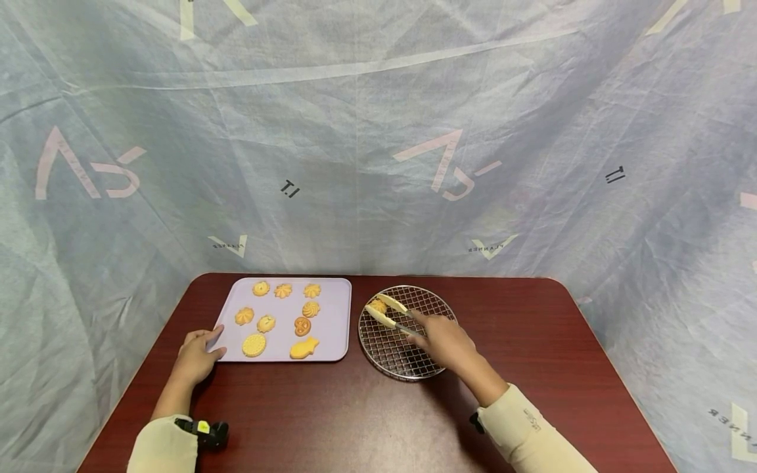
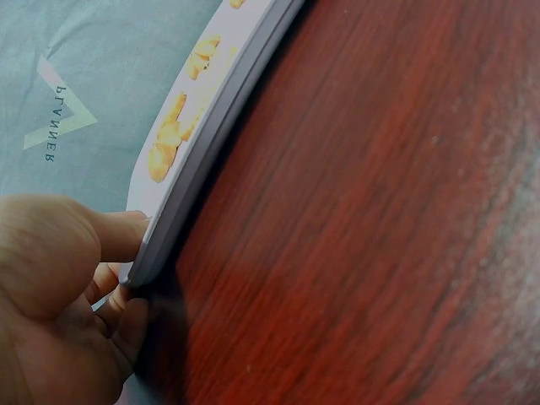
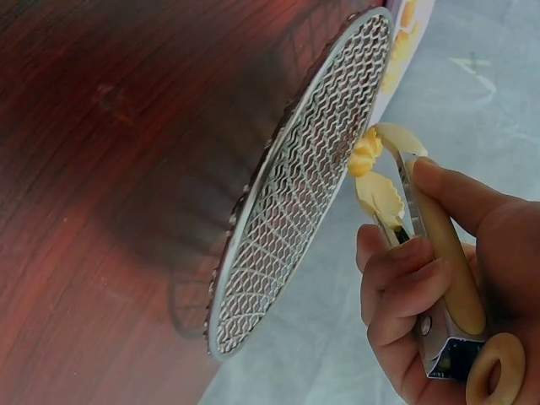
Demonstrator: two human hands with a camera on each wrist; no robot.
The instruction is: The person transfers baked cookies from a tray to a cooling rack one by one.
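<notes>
A pair of tongs (image 3: pixel 443 245) with cream tips and handles is held in my right hand (image 1: pixel 443 340), fingers wrapped round the handles. Between the tong tips is a ridged yellow cookie (image 3: pixel 365 153), over the far left part of a round wire rack (image 1: pixel 405 361); whether it touches the mesh I cannot tell. My left hand (image 1: pixel 198 357) pinches the near left corner of a pale lilac tray (image 1: pixel 278 338), thumb on the rim and fingers at its side and underside. Several cookies lie spread on the tray, among them a pretzel cookie (image 1: pixel 302 326) and a fish-shaped cookie (image 1: pixel 304 348).
Tray and rack stand side by side with a narrow gap, near the back of a dark red wooden table (image 1: pixel 331 420). Grey printed cloth (image 1: pixel 355 164) hangs behind the table and along both sides.
</notes>
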